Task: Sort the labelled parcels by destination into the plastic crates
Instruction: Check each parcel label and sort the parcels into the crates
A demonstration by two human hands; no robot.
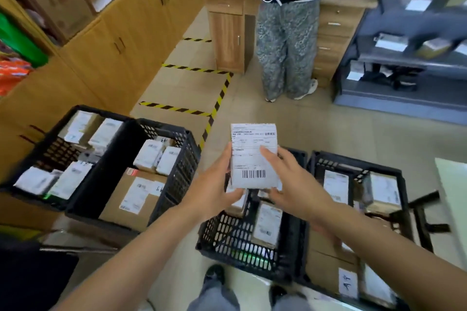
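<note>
Both hands, left and right, grip a labelled parcel upright above a black plastic crate holding parcels.

Parcel label: barcode, print too blurred to read.

White-labelled parcel upright (barcode lowest) above crate.

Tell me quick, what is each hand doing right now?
Left hand: holding the labelled parcel by its left edge.
Right hand: holding the same parcel, thumb on the label, fingers under it.
</note>
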